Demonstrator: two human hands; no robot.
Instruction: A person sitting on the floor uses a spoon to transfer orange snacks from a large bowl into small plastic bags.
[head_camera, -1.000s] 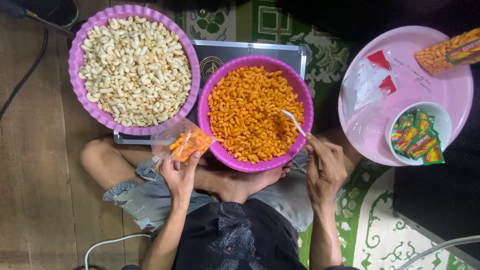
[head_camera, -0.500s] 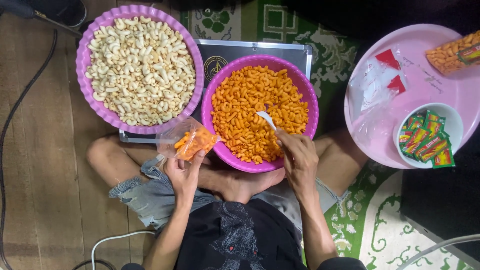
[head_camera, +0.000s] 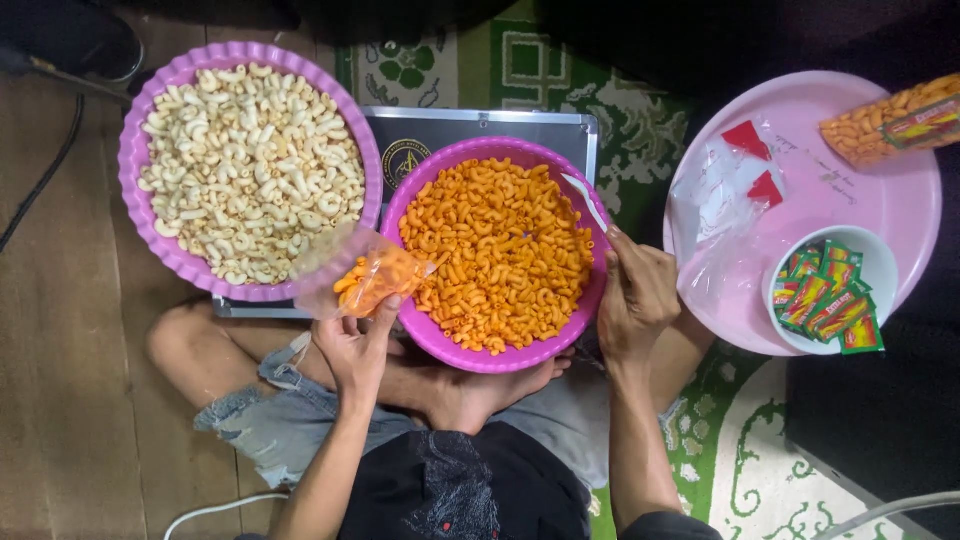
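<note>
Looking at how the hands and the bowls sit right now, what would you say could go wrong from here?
1. The left hand holds the small clear bag of orange macaroni beside the bowl's rim; if it sags, pieces could spill onto the person's legs.
2. The orange-macaroni bowl rests on the person's lap and feet, so a shift might tip it.
3. The right hand holds the white spoon at the bowl's edge; a scoop may drop pieces outside.

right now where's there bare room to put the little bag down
Bare wood floor left of the white macaroni basin is free. The pink tray has a bare patch between the plastic bags and the filled packet. It is crowded where both basins meet, by the left hand with its small bag; the right hand grips a spoon.
</note>
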